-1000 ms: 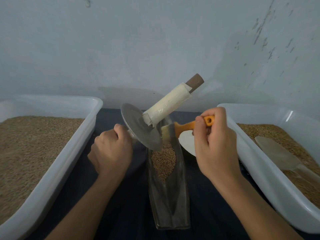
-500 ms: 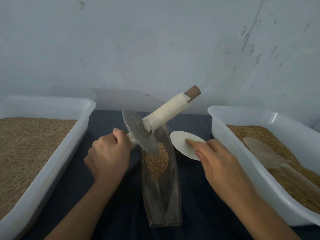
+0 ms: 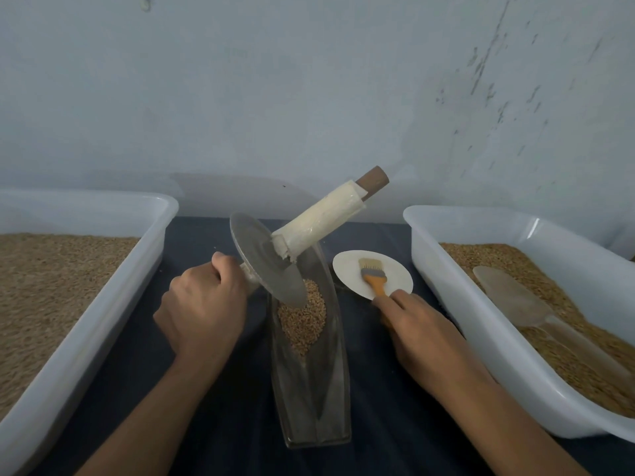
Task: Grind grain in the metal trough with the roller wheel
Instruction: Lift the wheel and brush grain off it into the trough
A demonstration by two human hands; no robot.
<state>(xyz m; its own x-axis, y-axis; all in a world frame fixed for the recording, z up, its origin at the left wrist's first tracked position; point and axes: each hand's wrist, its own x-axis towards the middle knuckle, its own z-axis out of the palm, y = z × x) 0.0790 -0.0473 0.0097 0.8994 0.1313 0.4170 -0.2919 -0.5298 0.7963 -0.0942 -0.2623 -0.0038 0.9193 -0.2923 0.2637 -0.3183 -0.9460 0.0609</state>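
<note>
A narrow metal trough [image 3: 311,396] lies lengthwise on the dark cloth in front of me, with a small heap of grain [image 3: 302,321] in its far half. The roller wheel [image 3: 266,266], a grey metal disc on a wooden axle wrapped in cream tape, is tilted over the grain, its right handle [image 3: 323,218] pointing up and away. My left hand [image 3: 202,310] grips the left handle, which the fist hides. My right hand [image 3: 419,328] lies low to the right of the trough, fingers stretched out, their tips at the end of an orange-handled brush [image 3: 372,274].
The brush lies on a small white plate [image 3: 347,266] just right of the trough. A white plastic tub [image 3: 113,286] full of grain stands on the left. A second tub [image 3: 446,280] on the right holds grain and a pale scoop [image 3: 508,293]. A wall is close behind.
My right hand has lowered the brush from above the trough onto the white plate and drawn back towards me. The left hand and the tilted wheel have hardly moved.
</note>
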